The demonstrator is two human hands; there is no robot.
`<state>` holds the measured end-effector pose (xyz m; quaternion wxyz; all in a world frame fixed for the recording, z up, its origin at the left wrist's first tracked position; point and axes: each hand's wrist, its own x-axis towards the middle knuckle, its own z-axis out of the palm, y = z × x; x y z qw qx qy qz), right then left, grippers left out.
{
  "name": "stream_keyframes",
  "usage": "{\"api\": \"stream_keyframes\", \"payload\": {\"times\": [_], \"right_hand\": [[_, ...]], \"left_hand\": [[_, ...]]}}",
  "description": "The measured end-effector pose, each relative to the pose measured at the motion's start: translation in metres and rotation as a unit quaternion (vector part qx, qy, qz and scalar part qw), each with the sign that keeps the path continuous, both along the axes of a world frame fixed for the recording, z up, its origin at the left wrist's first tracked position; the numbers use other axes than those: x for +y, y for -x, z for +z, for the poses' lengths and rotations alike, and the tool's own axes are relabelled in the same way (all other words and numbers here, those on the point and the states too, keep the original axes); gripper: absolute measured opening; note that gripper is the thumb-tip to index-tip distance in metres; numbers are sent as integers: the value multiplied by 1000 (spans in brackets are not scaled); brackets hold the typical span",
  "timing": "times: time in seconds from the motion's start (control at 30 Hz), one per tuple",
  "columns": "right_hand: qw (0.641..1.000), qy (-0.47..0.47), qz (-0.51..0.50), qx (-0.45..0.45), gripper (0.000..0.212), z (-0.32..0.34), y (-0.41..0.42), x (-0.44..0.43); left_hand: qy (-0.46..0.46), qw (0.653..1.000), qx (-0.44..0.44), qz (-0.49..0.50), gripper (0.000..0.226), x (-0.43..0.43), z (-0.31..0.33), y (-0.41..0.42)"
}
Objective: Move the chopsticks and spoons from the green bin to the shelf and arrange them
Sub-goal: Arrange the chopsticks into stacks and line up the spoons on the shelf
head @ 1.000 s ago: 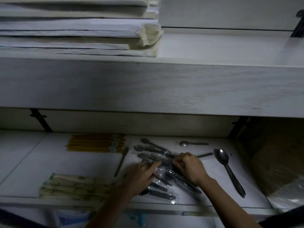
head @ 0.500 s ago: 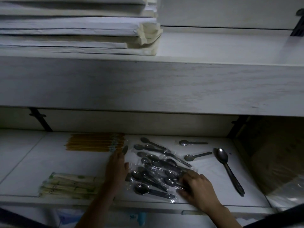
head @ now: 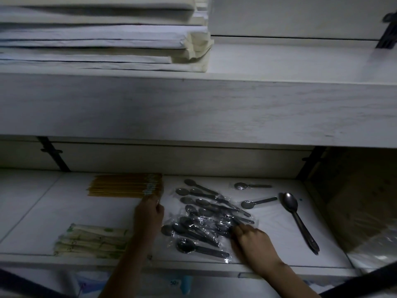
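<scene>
On the lower shelf (head: 43, 214) lie a bundle of orange chopsticks (head: 124, 186) at the back and paper-wrapped chopsticks (head: 92, 241) at the front left. A heap of plastic-wrapped spoons (head: 206, 220) fills the middle. My left hand (head: 149, 214) is curled just below the orange bundle's right end, closed over a thin loose spoon of which only a sliver shows. My right hand (head: 253, 244) rests with its fingertips on the heap's lower right edge. A large bare spoon (head: 298, 220) lies to the right. The green bin is out of view.
Two small wrapped spoons (head: 251, 186) (head: 257, 202) lie apart behind the heap. A thick upper shelf board (head: 193, 108) overhangs, carrying stacked white flat packs (head: 96, 39). A brown cardboard box (head: 354, 201) stands at the shelf's right end. Black brackets stand at the back wall.
My left hand left the spoon heap and went left and back to the loose spoon by the orange chopsticks. My right hand slid down to the heap's front right edge.
</scene>
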<state>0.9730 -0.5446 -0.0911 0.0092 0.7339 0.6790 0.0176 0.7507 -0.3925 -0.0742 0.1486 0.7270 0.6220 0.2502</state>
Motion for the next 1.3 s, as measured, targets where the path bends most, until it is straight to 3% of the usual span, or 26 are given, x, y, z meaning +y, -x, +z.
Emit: {"api": "stream_keyframes", "payload": {"times": [0.07,0.1,0.17,0.23,0.4,0.5,0.6,0.7,0.83,0.97,1.03,1.1,1.2,1.3], "right_hand": [[1000,6,8,-1,31,3,-2,0],[1000,5,10,-1,31,4,-3,-1],[1000,6,3,4,36,6,-4,0],[1000,-7,-10,5,42,17,-2,-1],[996,-15,-12,88,17,40,4,6],[991,-39,-16,126,16,47,10,18],[990,-47,-4,130,22,48,19,35],[993,-25,6,118,28,40,26,50],[993,4,15,115,26,30,29,58],[980,-45,-37,190,22,30,-9,54],[982,-52,-84,161,27,27,-45,52],[989,-2,-111,100,37,23,-75,48],[988,87,-116,53,46,19,-95,46],[992,85,-94,16,44,15,-101,49]], "left_hand": [[3,996,-90,28,2,-7,15,-1],[27,989,-142,44,9,-11,19,-3],[110,964,-236,50,21,-20,20,-8],[200,927,-314,44,15,-34,13,-17],[253,882,-397,33,7,-79,-2,-42],[264,842,-464,77,7,-88,-14,-57],[284,826,-478,90,22,-93,-16,-67],[310,816,-484,63,21,-95,-14,-70],[331,837,-435,18,25,-95,-11,-56],[344,894,-278,-69,21,-95,0,-37],[303,925,-200,-115,22,-91,2,-30],[232,949,-121,-177,29,-86,4,-22],[140,958,-25,-250,26,-84,5,-15],[89,960,28,-265,19,-82,-7,-12]]}}
